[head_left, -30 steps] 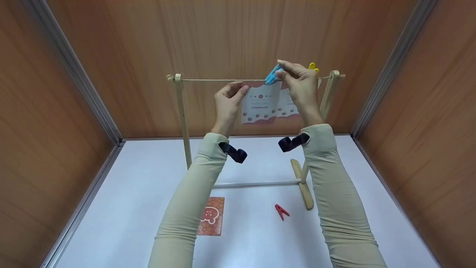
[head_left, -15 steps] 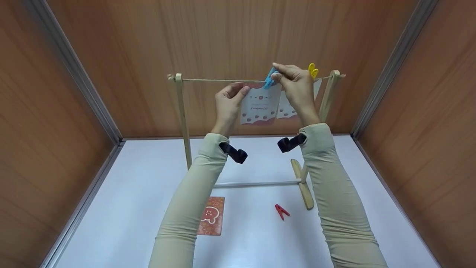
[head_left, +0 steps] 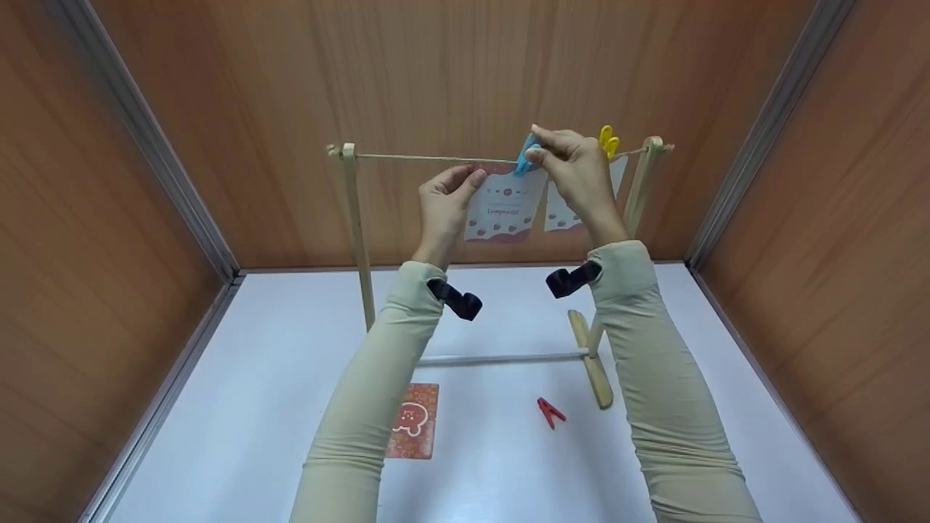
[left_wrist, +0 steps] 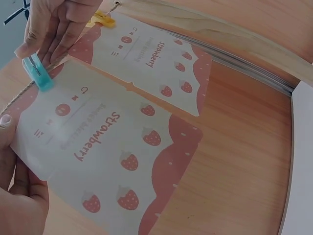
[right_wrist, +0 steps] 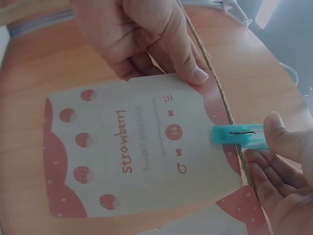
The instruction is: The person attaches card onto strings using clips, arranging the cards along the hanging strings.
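A strawberry-printed card (head_left: 503,205) hangs at a twine line (head_left: 436,157). My left hand (head_left: 445,207) pinches the card's upper left corner between thumb and fingers. With thumb and fingers my right hand (head_left: 577,171) holds a blue clothespin (head_left: 524,156). In the right wrist view the jaws of that clothespin (right_wrist: 239,136) straddle the twine and the card's top edge. To the right, a second strawberry card (head_left: 563,209) hangs from the twine by a yellow clothespin (head_left: 609,140); my right hand covers part of it in the head view.
The twine runs between two wooden posts (head_left: 354,232), joined low down by a white rod (head_left: 508,359). On the white table (head_left: 290,349) lie a red clothespin (head_left: 551,412) and an orange bear-print card (head_left: 413,421), partly behind my left sleeve. Wood-grain panels (head_left: 465,65) enclose the back and sides.
My right hand has moved slightly left and down with the blue clothespin, which now sits lower over the card's top edge. The held card has shifted a little left, away from the second card.
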`<action>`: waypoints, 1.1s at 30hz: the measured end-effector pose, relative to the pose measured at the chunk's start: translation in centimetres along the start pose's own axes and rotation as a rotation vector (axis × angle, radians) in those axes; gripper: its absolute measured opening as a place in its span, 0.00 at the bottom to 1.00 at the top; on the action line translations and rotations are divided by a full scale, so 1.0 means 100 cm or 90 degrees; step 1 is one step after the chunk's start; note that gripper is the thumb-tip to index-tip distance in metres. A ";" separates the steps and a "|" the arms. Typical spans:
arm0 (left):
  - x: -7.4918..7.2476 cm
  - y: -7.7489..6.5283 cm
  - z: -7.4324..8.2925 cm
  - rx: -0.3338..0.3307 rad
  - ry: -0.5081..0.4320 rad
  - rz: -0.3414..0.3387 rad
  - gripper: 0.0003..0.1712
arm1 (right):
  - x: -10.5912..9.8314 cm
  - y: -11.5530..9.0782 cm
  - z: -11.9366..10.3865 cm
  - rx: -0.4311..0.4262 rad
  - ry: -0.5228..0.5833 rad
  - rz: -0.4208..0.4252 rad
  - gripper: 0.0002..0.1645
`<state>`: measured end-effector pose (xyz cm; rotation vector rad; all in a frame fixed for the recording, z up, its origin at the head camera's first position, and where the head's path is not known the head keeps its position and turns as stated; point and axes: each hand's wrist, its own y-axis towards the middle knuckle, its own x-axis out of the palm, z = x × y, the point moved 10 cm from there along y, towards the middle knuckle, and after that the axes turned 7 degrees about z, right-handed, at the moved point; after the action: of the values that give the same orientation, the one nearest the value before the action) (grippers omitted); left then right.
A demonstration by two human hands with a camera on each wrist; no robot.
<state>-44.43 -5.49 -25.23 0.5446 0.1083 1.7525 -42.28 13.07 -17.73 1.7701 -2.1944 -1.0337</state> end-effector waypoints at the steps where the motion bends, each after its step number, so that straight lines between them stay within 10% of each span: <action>1: 0.000 0.000 0.001 0.002 -0.008 0.001 0.15 | 0.000 0.000 0.000 -0.003 -0.004 -0.003 0.23; 33: -0.014 -0.009 -0.013 0.021 0.039 -0.121 0.20 | -0.019 -0.014 0.012 0.003 0.088 0.015 0.25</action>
<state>-43.94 -6.25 -27.16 0.4891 0.2249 1.5842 -41.21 15.15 -18.85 1.7574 -2.1310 -0.8731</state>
